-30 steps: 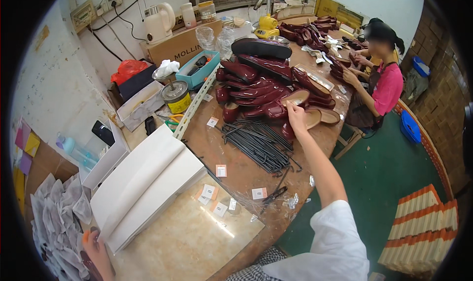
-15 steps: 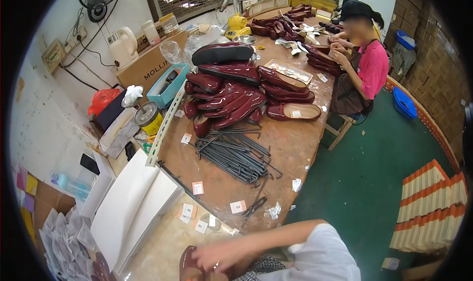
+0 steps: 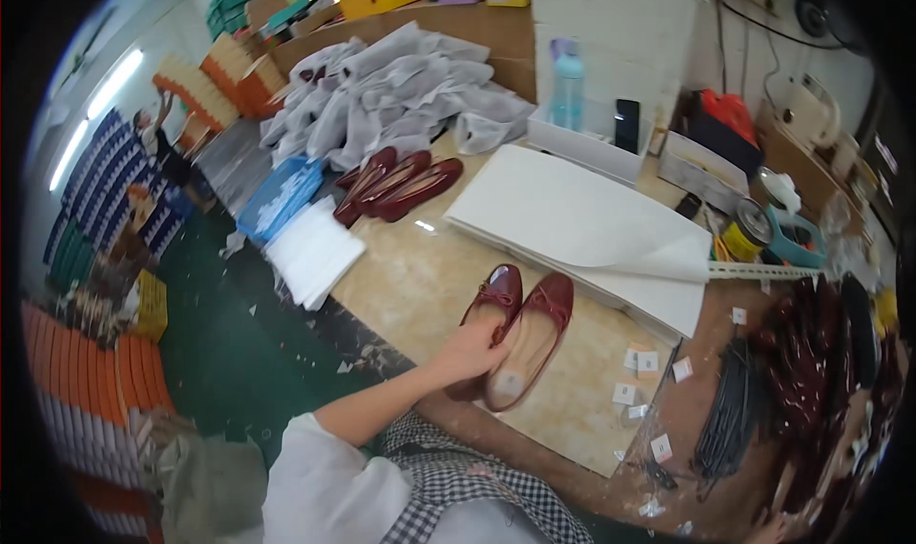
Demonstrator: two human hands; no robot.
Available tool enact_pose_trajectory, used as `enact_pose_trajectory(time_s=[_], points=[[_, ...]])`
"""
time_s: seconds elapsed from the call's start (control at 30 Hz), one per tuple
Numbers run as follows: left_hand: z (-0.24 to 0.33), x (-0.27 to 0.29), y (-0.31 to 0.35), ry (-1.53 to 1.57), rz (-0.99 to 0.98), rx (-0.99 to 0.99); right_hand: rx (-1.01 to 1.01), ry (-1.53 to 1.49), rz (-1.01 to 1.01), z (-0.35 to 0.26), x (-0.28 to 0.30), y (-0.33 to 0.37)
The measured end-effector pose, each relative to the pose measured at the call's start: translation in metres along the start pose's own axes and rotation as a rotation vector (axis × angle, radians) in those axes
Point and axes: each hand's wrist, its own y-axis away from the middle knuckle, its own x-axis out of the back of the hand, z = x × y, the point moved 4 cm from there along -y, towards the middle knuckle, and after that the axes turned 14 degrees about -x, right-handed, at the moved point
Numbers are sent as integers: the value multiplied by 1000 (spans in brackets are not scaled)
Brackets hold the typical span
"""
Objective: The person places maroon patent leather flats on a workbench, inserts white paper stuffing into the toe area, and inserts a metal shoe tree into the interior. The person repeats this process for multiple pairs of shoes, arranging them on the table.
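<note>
- The left hand (image 3: 469,355) is curling closed around the side of the left shoe (image 3: 498,289), toward its heel, with the fingertips reaching the gap beside the right shoe (image 3: 551,301).
- The right hand (image 3: 769,529) is showing, apparently, only as a blurred patch at the lower right rim; its opening and any hold cannot be told.
- The two shoes are forming a pair of glossy, dark red flats with rounded toes, each bearing a small bow; the right shoe is displaying a pale insole with a white label (image 3: 510,384) near its heel.
- The pair is occupying the marbled part of the tabletop (image 3: 401,282), toes pointing away from the person, heels lying near the brown front edge.
- The toes are coming up close to the long edge of a white paper stack (image 3: 563,210); whether they are touching it cannot be told.
- Open room is extending leftward, as far as a row of dark red shoes (image 3: 410,193) and white sheets (image 3: 315,261).
- A narrower marbled strip is separating the right shoe from small tags (image 3: 625,393); farther right, dark rods (image 3: 725,415) are lying beside a shoe pile (image 3: 797,353).
- Beyond the left edge, green floor (image 3: 215,324) is showing.
</note>
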Motion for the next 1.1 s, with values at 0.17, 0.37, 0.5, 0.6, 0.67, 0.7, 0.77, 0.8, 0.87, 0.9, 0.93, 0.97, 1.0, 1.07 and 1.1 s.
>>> enact_pose_trajectory(time_s=[0.17,0.37,0.5,0.6,0.67,0.7,0.77,0.8,0.87,0.9,0.93,0.97,1.0,1.07,1.1], points=[[-18,-3,-38,-238,-290,-194,-412,-1094,-462,-121,143,-10],[32,43,-168,-539,-13,-541,531,-1200,-366,-346,293,10],[13,8,-283,-635,-112,-431,734,-1256,-519,-404,298,34],[-28,-30,-291,-570,-91,-336,615,-1232,-601,-393,309,17],[-34,-40,-283,-490,25,-394,489,-1298,-588,-381,322,4],[-29,-39,-277,-427,86,-460,341,-1355,-635,-377,320,4],[-12,-29,-250,-297,136,-567,53,-1463,-725,-369,314,3],[22,-24,-224,-220,120,-637,-252,-1723,-843,-370,309,0],[91,-22,-124,25,-110,-1061,-970,-2179,-1003,-379,301,5],[110,-20,-66,18,-422,-1042,-1180,-2277,-1284,-384,289,16],[114,-17,-45,212,-545,-876,-1207,-2324,-1529,-392,284,25],[123,-12,-24,403,-638,-708,-1230,-2357,-1757,-393,284,31],[116,-4,-29,437,-421,-803,-1247,-2371,-2000,-397,285,39],[102,11,-35,487,16,-975,-519,-2184,-1784,-397,307,32],[89,-3,-23,663,-66,-874,-414,-2120,-1907,-401,313,31]])
